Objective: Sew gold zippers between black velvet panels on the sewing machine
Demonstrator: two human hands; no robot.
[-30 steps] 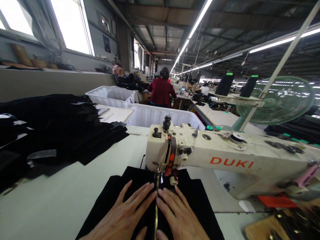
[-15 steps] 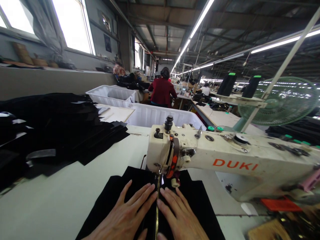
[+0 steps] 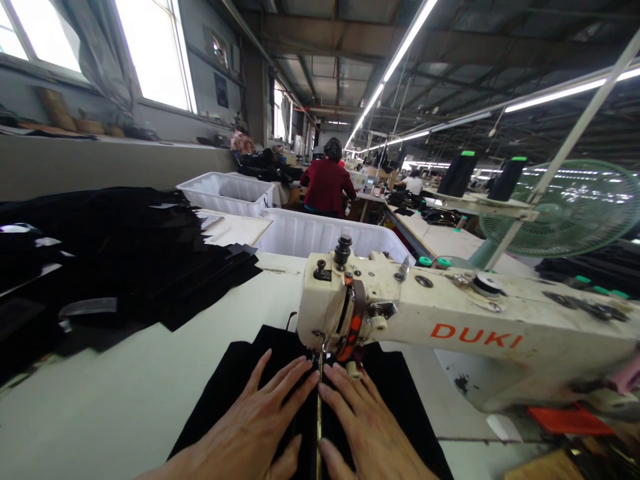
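White plastic bins (image 3: 320, 230) stand beyond the table (image 3: 125, 400), a second bin (image 3: 227, 192) further left; their contents are hidden behind the walls. Black fabric (image 3: 240, 380) lies flat on the table under the head of the cream sewing machine (image 3: 450, 327); the left hand (image 3: 250, 433) and right hand (image 3: 370, 433) lie spread, palms down, on it, fingertips either side of a metal strip (image 3: 319, 427) just before the needle. A heap of black cloth pieces (image 3: 115, 260) crowds the left; a green fan (image 3: 570, 207) stands at right; a person in red (image 3: 327, 187) sits well beyond the bins.
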